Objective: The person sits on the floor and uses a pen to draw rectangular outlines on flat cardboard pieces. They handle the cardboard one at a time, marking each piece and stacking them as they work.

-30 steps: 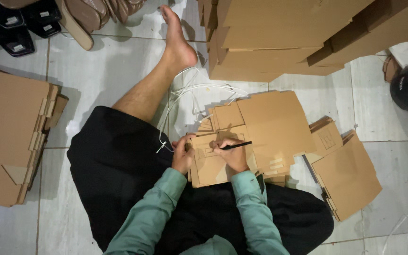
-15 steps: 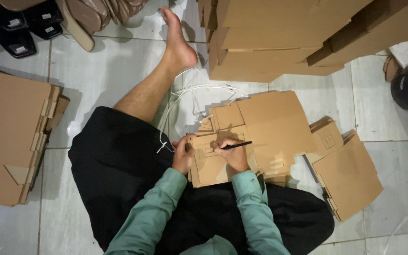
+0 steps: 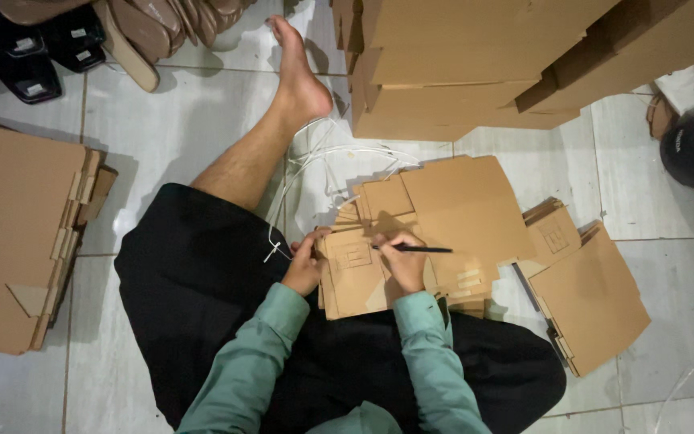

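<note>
Pen on a flat cardboard blank, held across the lap.

The right hand (image 3: 406, 261) pinches a black pen (image 3: 415, 249), its tip on the cardboard blank (image 3: 355, 277). At nine o'clock of it, the left hand (image 3: 305, 265) curls over the blank's edge, pressing it down. More flat cartons (image 3: 592, 297) lie at three o'clock on the tiled floor (image 3: 162, 112).

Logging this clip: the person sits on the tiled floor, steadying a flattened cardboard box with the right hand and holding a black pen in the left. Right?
Hands swapped: in the head view the right hand holds the black pen, and the left hand steadies the flattened cardboard box.
</note>
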